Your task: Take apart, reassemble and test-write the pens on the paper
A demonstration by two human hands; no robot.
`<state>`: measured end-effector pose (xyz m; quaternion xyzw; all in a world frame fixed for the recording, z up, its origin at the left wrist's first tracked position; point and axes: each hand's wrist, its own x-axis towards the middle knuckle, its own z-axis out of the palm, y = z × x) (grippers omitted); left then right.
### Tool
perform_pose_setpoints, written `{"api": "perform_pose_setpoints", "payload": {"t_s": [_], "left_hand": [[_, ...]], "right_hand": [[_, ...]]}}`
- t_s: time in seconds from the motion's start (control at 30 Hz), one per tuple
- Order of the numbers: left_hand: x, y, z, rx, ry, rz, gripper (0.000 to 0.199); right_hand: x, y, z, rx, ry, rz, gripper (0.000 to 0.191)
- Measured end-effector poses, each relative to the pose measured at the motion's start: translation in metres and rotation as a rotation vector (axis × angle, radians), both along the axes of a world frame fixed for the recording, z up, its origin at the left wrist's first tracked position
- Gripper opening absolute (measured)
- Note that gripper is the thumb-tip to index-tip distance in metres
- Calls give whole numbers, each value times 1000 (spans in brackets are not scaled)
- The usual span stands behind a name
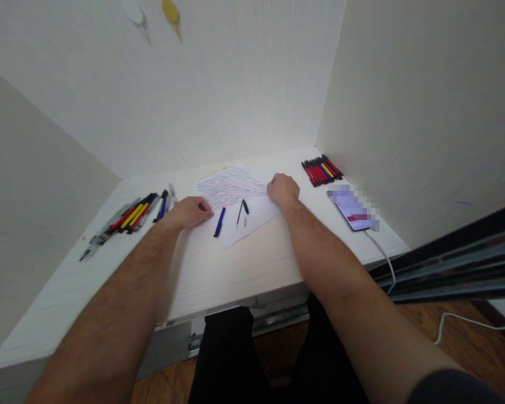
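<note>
On the white desk lies a sheet covered in coloured scribbles (pixel 231 186), partly over a plain white sheet (pixel 261 216). My left hand (pixel 192 212) rests at the scribbled sheet's left edge, fingers curled together; whether they pinch anything is too small to tell. At the right edge of the sheets my right hand (pixel 283 188) is closed, its fingertips hidden. Between the hands lie a blue pen barrel (pixel 219 222), a thin black refill (pixel 239 213), a black pen part (pixel 246 206) and a small grey piece (pixel 245 222).
Several pens in mixed colours (pixel 130 216) lie at the left, beside blue ones (pixel 163 206). A row of mostly red pens (pixel 322 170) sits at the back right. Nearer on the right is a phone (pixel 349 207) with a white cable (pixel 381 249). Walls enclose the desk.
</note>
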<state>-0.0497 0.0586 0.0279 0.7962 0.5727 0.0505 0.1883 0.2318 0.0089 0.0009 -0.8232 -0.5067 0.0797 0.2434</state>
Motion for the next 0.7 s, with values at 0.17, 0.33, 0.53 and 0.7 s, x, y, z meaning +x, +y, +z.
{"api": "perform_pose_setpoints", "payload": {"t_s": [0.17,0.33,0.53,0.7], "left_hand": [[-2,-9,-5,50,-76,-18,18],[-2,-16,-11,107,-152,-2,16],[3,-22,-12,152,-159,22,12],[3,-25,-14,181,-163,7,13]], "right_hand": [[-1,-1,1,9,-40,-13,26],[-3,-4,1,23,-78,-19,24],[-6,-7,2,19,-173,-27,24],[-9,-6,4,-51,-264,-1,23]]}}
